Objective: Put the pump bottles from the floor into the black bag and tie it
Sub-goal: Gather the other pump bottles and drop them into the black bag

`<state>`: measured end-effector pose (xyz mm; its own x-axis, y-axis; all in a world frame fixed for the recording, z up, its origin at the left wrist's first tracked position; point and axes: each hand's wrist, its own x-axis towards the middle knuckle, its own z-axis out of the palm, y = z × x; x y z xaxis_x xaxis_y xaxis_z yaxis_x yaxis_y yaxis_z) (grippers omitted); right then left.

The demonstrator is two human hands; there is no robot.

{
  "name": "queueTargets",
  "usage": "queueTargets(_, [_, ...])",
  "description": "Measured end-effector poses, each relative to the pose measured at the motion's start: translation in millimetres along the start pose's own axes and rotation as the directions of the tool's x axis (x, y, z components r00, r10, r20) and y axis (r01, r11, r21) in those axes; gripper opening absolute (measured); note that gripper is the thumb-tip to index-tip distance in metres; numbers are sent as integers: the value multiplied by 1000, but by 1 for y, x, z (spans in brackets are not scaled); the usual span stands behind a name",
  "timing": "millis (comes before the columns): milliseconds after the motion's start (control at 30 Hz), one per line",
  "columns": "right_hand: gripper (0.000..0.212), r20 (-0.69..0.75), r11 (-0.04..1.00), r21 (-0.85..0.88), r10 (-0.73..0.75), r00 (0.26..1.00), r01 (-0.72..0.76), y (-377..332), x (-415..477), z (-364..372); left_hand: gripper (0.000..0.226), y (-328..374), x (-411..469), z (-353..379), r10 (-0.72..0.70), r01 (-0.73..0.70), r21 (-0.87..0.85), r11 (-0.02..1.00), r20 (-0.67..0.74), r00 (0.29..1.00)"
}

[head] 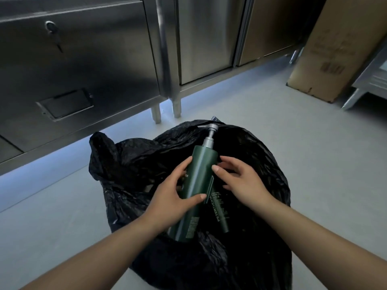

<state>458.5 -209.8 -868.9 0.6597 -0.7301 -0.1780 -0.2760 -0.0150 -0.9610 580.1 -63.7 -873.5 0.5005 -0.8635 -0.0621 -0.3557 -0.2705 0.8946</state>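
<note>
1. A person's left hand [171,193] grips a green pump bottle [199,170] over the open mouth of the black bag [261,164]. The thumb lies across the front and the fingers curl round the other side.
2. The right hand [240,181] is spread wide and holds nothing. Its thumb touches the bottle's edge, apparently to steady and steer it.
3. The bottle lies tilted, with its pump [212,130] towards the bag's far rim and its base towards the person. This is likely so that it slides in lengthwise.
4. A second bottle [219,210], label up, lies in the bag's mouth, just beside the first and partly under it.
5. The bag sits slumped on the grey floor [314,132], its rim loose and untied. Tying would sensibly wait until both bottles have settled inside.
6. Beyond the bag stand steel cabinets [83,59]. Beyond it to the right stands a cardboard box [335,49].
</note>
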Motion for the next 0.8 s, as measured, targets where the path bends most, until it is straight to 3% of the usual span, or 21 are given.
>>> queueTargets(233, [55,-28,987,146,-64,998,67,-1,10,21,94,6,2,12,59,-54,69,996,-79,995])
queueTargets(333, [55,-18,984,145,-105,994,107,-4,15,27,93,3,-2,5,12,-13,-16,1000,-44,999])
queueTargets(533, [80,32,971,-176,-157,987,160,10,16,32,90,-23,-34,-49,-58,79,198,977,-109,992])
queueTargets(800, [78,47,830,-557,-4,999,30,47,7,43,79,-101,-95,-106,-256,271,430,861,-94,962])
